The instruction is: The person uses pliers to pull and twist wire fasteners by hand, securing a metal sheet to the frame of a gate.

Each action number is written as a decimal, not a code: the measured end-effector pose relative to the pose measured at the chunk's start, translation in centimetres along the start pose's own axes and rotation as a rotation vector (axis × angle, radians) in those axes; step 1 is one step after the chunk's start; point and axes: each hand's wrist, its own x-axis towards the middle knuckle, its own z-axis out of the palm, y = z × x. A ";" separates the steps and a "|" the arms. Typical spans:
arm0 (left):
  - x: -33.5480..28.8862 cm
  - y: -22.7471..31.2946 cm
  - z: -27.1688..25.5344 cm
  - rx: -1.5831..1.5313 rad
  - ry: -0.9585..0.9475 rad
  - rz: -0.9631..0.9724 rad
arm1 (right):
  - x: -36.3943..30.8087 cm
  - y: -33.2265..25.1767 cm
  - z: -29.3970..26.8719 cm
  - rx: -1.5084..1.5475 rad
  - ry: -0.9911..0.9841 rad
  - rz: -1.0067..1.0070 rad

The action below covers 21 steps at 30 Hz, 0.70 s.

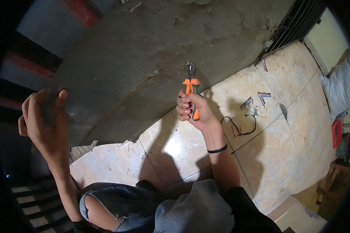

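Note:
My right hand [192, 106] is closed around the orange and grey handles of a pair of pliers [191, 82]. The metal jaws point away from me and meet a small rough spot [189, 64] in the grey cement wall [144, 50]; what they grip there is too small to make out. Over at the left, my left hand [44, 114] is raised near the wall, thumb and fingers apart, with nothing in it.
On the tiled floor [276, 155] at right lie a black cable [243, 134], thin wires and patterned strips [263, 95]. Beyond are a dark metal grille [299, 27], a white sack [338, 87], a red object [336, 133] and a wooden stool [330, 182].

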 end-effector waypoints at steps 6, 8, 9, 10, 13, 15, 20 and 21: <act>-0.3 -0.1 0.6 -0.115 0.059 0.001 | -1.2 0.4 3.2 -0.392 0.420 -0.242; -0.1 0.1 0.4 -0.124 0.070 0.007 | -0.7 0.8 3.0 -0.452 0.469 -0.270; 0.0 0.2 0.3 -0.127 0.072 0.026 | -0.5 0.9 3.3 -0.496 0.518 -0.292; -0.3 0.4 0.2 -0.146 0.050 0.021 | -0.6 1.0 4.2 -0.511 0.549 -0.320; 0.1 1.0 -0.5 -0.170 0.061 0.010 | -0.1 1.0 4.1 -0.587 0.576 -0.279; 0.1 1.0 -0.9 -0.203 0.013 0.009 | 0.1 0.8 4.6 -0.565 0.572 -0.262; -2.4 1.4 -1.9 -0.566 0.240 0.422 | -0.5 0.7 4.4 -0.716 0.620 -0.234; -2.5 3.4 -2.2 -0.690 0.157 0.478 | -0.5 1.0 4.2 -0.733 0.623 -0.229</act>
